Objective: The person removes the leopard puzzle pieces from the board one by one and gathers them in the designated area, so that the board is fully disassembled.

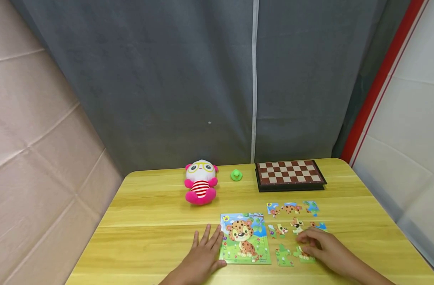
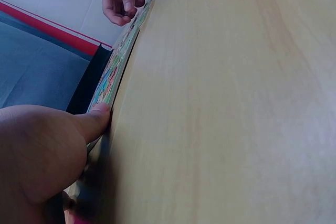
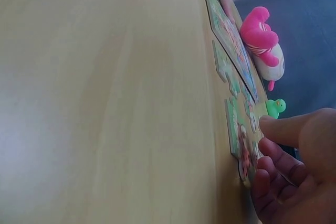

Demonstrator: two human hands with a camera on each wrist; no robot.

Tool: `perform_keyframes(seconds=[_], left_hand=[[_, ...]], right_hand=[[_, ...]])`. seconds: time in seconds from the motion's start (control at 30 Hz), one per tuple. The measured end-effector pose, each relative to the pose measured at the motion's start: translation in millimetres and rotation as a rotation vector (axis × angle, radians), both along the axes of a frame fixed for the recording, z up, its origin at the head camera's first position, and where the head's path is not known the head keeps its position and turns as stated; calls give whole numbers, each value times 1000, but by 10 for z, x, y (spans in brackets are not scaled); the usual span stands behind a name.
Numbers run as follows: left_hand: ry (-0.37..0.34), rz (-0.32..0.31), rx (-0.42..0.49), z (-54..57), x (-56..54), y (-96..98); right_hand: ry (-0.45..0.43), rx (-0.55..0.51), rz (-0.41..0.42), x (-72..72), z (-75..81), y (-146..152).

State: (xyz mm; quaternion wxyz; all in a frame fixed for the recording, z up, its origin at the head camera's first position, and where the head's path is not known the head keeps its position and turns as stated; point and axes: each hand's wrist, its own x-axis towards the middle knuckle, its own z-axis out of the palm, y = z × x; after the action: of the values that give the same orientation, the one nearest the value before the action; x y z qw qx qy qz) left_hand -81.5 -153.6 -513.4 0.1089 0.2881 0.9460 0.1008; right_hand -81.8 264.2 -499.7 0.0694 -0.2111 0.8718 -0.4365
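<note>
My left hand [image 1: 201, 256] lies with straight, spread fingers along the left side of a leopard puzzle board [image 1: 261, 251]. Its thumb [image 2: 97, 121] rests on the board's edge in the left wrist view. Over the loose puzzle pieces to the board's right hovers my right hand [image 1: 325, 247], its fingers loosely bent. A gap shows between its thumb [image 3: 283, 129] and fingers in the right wrist view, with nothing held there. Just under the fingers is a green piece [image 1: 305, 257] with part of an animal. A plain green piece [image 1: 283, 256] lies left of it.
More pieces lie in rows farther back, including a blue corner piece [image 1: 312, 207] and a dog-face piece [image 1: 296, 225]. Along the table's [image 1: 142, 221] rear stand a pink plush panda [image 1: 200, 186], a green toy duck [image 1: 236, 175] and a chessboard box [image 1: 289, 174].
</note>
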Motion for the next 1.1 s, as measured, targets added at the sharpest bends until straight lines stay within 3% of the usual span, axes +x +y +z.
perform_keyframes(seconds=[0.23,1.1], left_hand=[[-12,5,4,7,1,5],[-13,6,2,-17,-9,2]], right_hand=[[-59,-2,9,-53,12,-110],[-40,17,68,-194,29,-584]])
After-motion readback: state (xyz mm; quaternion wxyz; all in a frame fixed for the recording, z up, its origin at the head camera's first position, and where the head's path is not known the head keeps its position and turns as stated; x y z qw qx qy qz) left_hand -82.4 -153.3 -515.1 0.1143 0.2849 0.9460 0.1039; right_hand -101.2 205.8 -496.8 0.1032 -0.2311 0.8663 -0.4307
